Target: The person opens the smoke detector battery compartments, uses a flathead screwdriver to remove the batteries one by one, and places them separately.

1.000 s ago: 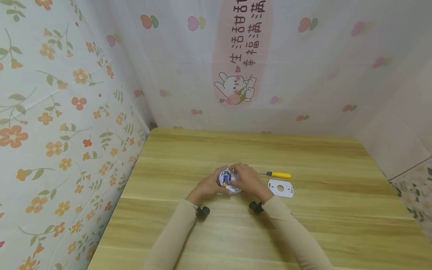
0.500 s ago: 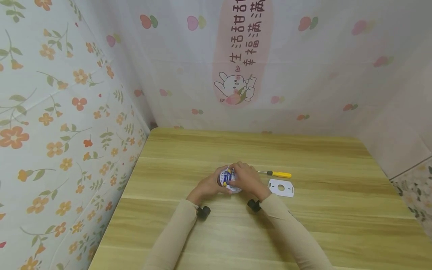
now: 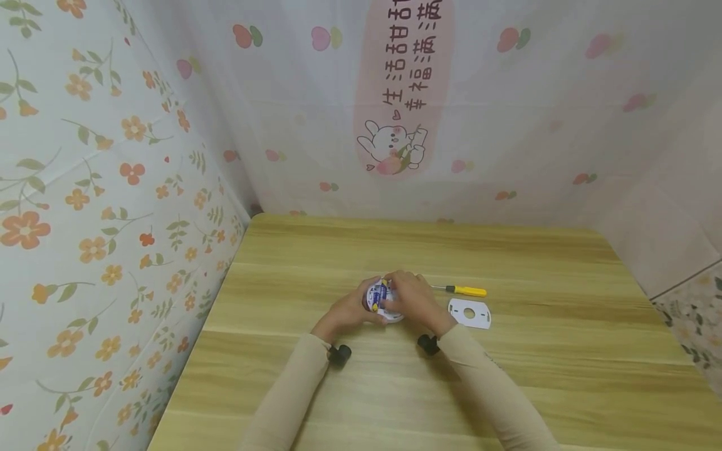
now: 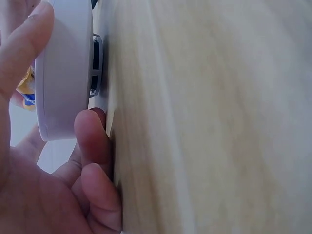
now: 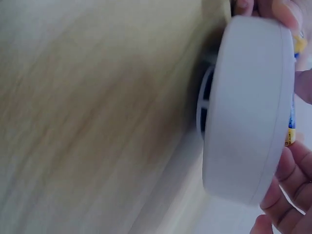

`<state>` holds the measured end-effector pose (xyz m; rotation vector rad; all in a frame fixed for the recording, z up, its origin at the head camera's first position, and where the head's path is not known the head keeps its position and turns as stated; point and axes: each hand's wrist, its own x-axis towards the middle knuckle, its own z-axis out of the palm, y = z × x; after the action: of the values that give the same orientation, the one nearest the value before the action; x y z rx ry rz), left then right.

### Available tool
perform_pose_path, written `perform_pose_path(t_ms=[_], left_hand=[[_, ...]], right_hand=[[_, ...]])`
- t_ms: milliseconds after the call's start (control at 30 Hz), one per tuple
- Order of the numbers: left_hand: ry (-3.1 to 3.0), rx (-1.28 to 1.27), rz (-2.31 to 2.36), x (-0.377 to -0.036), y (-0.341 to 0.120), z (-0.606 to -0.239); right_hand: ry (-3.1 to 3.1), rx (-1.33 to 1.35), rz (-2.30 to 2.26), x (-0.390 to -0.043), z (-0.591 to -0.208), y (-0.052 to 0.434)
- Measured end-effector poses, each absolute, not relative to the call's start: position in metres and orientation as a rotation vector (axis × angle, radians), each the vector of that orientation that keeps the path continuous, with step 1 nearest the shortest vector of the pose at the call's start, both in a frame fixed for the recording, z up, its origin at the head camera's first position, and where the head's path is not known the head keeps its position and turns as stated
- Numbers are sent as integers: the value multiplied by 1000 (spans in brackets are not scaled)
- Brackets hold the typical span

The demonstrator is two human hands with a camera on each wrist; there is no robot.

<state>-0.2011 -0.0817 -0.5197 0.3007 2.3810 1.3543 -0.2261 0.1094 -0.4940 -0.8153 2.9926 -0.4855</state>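
1. head view: both hands are together on a round white device near the middle of the table, well in from every edge. left hand cups its left rim, right hand curls over the top and right rim. a blue-and-yellow battery shows on the upturned face. a yellow screwdriver and a white mounting plate lie just right of the hands, towards the right edge, apart from them.
2. left wrist view: left hand grips the device by the rim, thumb and fingers wrapped round. a dark raised part under it meets the table. risk: it sits on that small part only, so uneven pressure could rock it.
3. right wrist view: right-hand fingers clamp the far rim of the device, battery edge just visible. risk: fingers pressing near the battery could pop it out, and it may roll off towards an edge; a sliding device could knock the plate or screwdriver.
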Motion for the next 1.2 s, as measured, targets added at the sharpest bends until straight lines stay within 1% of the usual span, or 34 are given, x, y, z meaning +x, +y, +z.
perform_pose_path(t_ms=[233, 433, 700, 1200], left_hand=[[2395, 261, 1333, -201, -80, -520], [2404, 275, 1344, -203, -81, -522], [2416, 290, 1329, -204, -81, -522], [2412, 311, 1331, -205, -82, -529]], right_hand=[[2983, -732, -589, -234, -487, 135], [2960, -644, -618, -237, -480, 160], [2962, -620, -595, -234, -483, 184], [2885, -670, -515, -223, -491, 217]])
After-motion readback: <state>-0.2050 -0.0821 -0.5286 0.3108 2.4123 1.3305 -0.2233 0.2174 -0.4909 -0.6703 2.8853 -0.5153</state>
